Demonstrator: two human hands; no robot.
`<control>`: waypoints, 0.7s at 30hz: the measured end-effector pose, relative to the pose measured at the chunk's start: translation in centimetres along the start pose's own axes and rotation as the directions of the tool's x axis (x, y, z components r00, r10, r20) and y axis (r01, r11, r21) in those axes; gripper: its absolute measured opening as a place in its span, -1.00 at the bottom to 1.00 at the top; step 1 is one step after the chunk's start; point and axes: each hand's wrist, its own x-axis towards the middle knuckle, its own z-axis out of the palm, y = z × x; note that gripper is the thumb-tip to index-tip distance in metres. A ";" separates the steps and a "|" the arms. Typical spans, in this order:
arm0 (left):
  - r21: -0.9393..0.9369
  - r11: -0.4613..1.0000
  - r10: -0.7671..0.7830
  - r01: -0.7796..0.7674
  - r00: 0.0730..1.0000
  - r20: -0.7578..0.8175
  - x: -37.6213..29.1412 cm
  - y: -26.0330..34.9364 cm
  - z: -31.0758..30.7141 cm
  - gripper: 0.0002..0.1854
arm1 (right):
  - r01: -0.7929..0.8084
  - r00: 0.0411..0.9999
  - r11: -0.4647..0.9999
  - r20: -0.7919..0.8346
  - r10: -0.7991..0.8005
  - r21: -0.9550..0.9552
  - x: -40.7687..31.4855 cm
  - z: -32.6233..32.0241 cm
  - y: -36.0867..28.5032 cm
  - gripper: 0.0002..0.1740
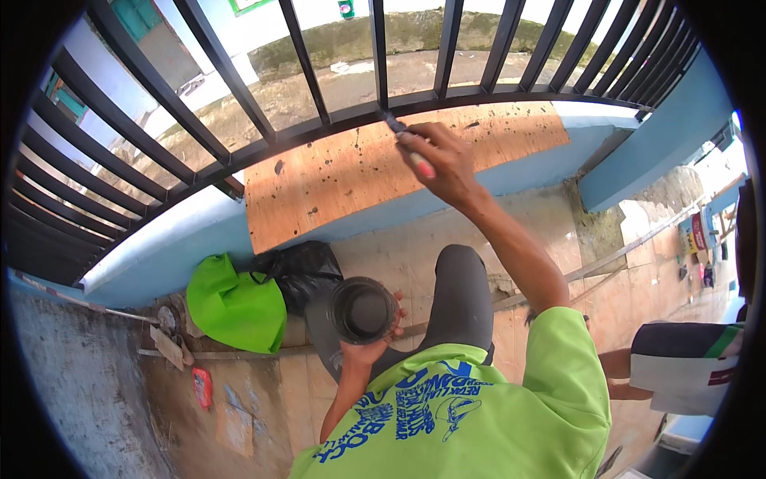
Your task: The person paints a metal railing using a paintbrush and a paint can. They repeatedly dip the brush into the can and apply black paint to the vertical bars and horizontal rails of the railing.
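My right hand (pixel 441 157) grips a paintbrush (pixel 423 166) with a pinkish handle end. Its dark bristles touch the lower rail (pixel 353 114) of a black metal railing, close to the foot of one upright bar (pixel 379 54). Down by my left thigh, my left hand (pixel 372 344) supports a round black tub (pixel 362 310) from below and the side. Dark paint shows inside the tub. Beneath the rail, a plywood sheet (pixel 371 170) spotted with dark drips lies along the top of a low blue wall (pixel 508 178).
A bright green bag (pixel 236 305) and a black plastic bag (pixel 305 269) lie on the floor at left. Farther left is a red packet (pixel 202 388). A blue pillar (pixel 646 138) rises at right. Another person (pixel 682 368) is at the right edge.
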 end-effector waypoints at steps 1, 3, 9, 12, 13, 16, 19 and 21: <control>-0.016 1.000 -0.002 0.002 1.000 0.005 0.4 -0.1 -0.2 -0.09 | -0.080 0.996 0.993 -0.042 0.084 0.085 -0.1 -0.9 -0.4 -0.77; -0.040 0.999 -0.013 0.012 1.000 -0.009 1.5 -0.3 0.2 -0.09 | -0.294 0.942 0.863 -0.030 0.335 0.410 -0.2 -3.2 -1.1 -0.89; 0.000 1.000 -0.015 0.015 1.000 -0.018 4.7 -0.2 1.3 -0.16 | -0.595 0.777 0.442 0.339 0.531 0.671 3.6 -12.8 -7.6 -0.86; -0.031 1.000 0.000 -0.001 1.000 -0.027 6.0 0.2 1.3 -0.21 | -0.537 0.838 0.529 0.487 0.246 0.657 3.5 -12.2 -9.6 -0.83; -0.051 0.999 -0.006 0.005 1.000 -0.026 6.4 0.1 2.1 -0.23 | -0.535 0.825 0.552 0.536 0.177 0.640 3.3 -11.8 -10.0 -0.81; -0.097 0.993 0.071 -0.071 0.997 0.004 6.6 -0.3 2.7 -0.26 | -0.586 0.707 0.652 0.697 0.121 0.481 2.7 -10.1 -11.3 -0.90; -0.083 0.992 0.091 -0.095 0.995 -0.043 6.7 -0.4 2.6 -0.29 | -0.387 0.699 0.856 0.714 0.030 0.343 2.0 -8.2 -11.4 -0.88; -0.062 0.995 0.081 -0.084 0.996 -0.038 6.7 -0.4 2.8 -0.31 | -0.352 0.645 0.904 0.763 0.044 0.245 1.5 -7.3 -11.2 -0.85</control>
